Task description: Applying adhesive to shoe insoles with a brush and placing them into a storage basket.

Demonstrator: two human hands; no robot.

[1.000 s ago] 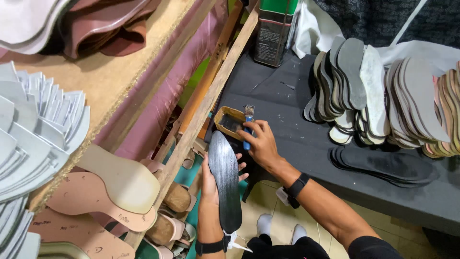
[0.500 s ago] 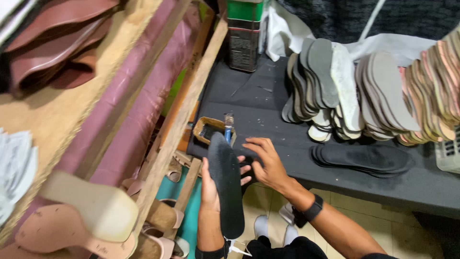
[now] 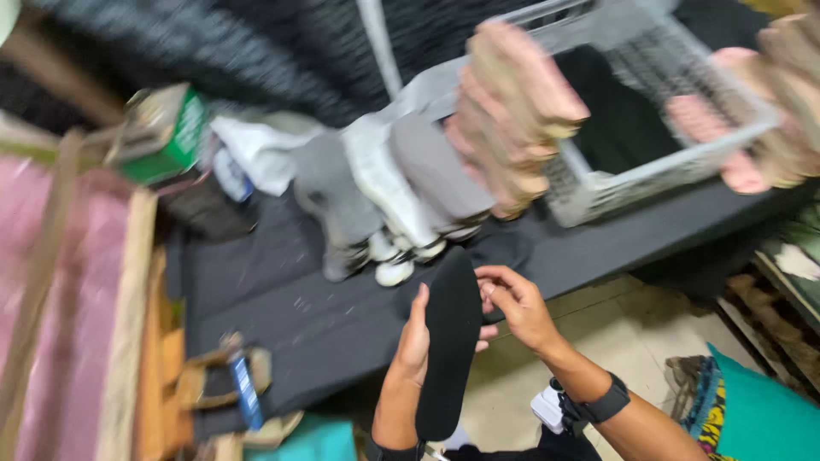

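Observation:
A long black shoe insole (image 3: 448,341) stands on end in front of me, toe up. My left hand (image 3: 413,335) grips its left edge from behind. My right hand (image 3: 518,306) touches its upper right edge with the fingers curled; a dark watch band sits on that wrist. Both hands hover over the front edge of a black-covered table (image 3: 290,299). The frame is blurred by head motion.
Rows of grey and tan soles (image 3: 401,201) stand on the table, beside a white mesh basket (image 3: 649,162). A green-topped tin (image 3: 162,137) is at the back left. A small glue pot with a brush (image 3: 235,380) rests at the left. Wooden shelf rail (image 3: 128,324) runs down the left.
The view has swung right, away from the wooden shelves toward the table and basket. My right hand has left the glue pot and come to the insole, which stays upright in my left hand.

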